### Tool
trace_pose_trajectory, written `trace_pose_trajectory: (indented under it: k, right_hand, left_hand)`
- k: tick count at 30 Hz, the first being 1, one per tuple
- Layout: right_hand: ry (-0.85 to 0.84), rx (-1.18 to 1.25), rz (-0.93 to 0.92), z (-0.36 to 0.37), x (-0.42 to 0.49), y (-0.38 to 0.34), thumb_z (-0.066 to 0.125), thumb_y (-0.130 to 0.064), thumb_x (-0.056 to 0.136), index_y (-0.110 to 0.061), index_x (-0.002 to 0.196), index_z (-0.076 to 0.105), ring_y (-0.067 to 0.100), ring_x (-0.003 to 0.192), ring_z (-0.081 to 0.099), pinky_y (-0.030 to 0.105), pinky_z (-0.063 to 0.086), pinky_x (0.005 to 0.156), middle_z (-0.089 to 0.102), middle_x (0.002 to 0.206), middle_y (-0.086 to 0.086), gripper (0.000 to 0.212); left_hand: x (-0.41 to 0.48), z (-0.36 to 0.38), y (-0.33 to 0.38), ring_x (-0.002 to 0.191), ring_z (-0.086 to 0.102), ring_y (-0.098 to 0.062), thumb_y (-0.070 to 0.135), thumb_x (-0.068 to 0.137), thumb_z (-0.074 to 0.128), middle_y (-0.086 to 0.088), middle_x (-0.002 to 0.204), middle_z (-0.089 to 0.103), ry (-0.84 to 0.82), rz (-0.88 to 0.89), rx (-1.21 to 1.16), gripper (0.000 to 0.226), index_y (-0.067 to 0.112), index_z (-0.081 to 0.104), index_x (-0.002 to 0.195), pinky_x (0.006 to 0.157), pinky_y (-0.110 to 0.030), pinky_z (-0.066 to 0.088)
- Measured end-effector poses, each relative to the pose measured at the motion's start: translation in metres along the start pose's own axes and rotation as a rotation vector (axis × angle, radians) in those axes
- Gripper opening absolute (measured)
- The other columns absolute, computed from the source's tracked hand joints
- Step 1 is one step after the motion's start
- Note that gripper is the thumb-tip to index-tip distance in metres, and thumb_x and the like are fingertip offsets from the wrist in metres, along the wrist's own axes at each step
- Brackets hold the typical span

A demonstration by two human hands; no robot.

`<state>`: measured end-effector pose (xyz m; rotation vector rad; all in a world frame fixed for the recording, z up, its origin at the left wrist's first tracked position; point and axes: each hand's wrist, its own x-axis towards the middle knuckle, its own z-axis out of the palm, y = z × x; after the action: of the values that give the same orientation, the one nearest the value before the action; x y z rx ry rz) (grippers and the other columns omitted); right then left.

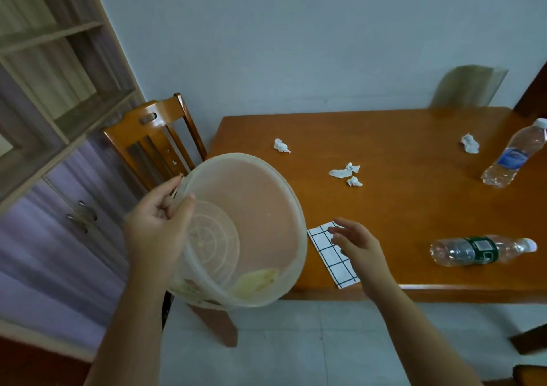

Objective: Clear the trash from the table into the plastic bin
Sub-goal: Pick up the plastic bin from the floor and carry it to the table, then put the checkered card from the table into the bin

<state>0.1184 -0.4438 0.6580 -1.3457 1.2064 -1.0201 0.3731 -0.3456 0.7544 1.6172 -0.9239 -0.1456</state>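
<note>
The left hand is clamped on the rim of the translucent plastic bin, thumb inside and fingers outside, and holds it tilted over the near-left corner of the tabletop. The right hand hangs loose with fingers spread, holding nothing, just above a folded checked cloth that lies beside the bin.

Something pale and flat sits on the bin's floor; it may be a peel or wrapper, but the blur hides which.

The trash lies beyond the bin. 1 crumpled tissue is nearest its far rim, a cluster of tissue scraps is further right, and another tissue is well apart near an upright-leaning bottle. A 2nd bottle lies on its side, right of the cloth.

The tissues look weightless and soft, so a light pinch anywhere should lift them. The bottles seem empty, thin and slippery, likely to roll or crumple; wrapping the fingers round the labelled middle looks safest.
</note>
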Motion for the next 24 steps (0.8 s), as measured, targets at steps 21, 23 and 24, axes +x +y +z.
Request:
trace_pose_trajectory:
  k: [21,23,24]
  right_hand:
    - [0.006,-0.882,0.136,-0.011,0.059,0.157,0.062,-0.026,0.08,-0.02,0.113,0.058,0.026,0.114,0.039,0.046,0.04,0.094,0.049,0.119,0.007,0.034]
    - [0.028,-0.869,0.14,-0.01,0.058,0.156,0.063,-0.023,0.08,-0.019,0.108,0.061,0.027,0.111,0.041,0.045,0.041,0.09,0.052,0.116,0.008,0.029]
    - [0.038,-0.866,0.136,-0.009,0.057,0.155,0.064,-0.022,0.08,-0.018,0.106,0.063,0.028,0.109,0.043,0.045,0.041,0.087,0.053,0.114,0.009,0.027]
  left_hand:
    - [0.056,0.062,-0.019,0.069,0.057,-0.006,0.038,0.074,0.058,0.018,0.074,0.058,-0.113,0.009,0.211,0.036,0.05,0.052,0.107,0.058,-0.034,0.052]
    - [0.056,0.064,-0.02,0.069,0.057,-0.004,0.037,0.074,0.058,0.021,0.074,0.058,-0.118,0.002,0.199,0.036,0.051,0.052,0.106,0.056,-0.031,0.051]
    - [0.055,0.064,-0.021,0.068,0.057,-0.004,0.035,0.074,0.059,0.017,0.073,0.058,-0.117,0.001,0.193,0.035,0.049,0.053,0.107,0.056,-0.029,0.05]
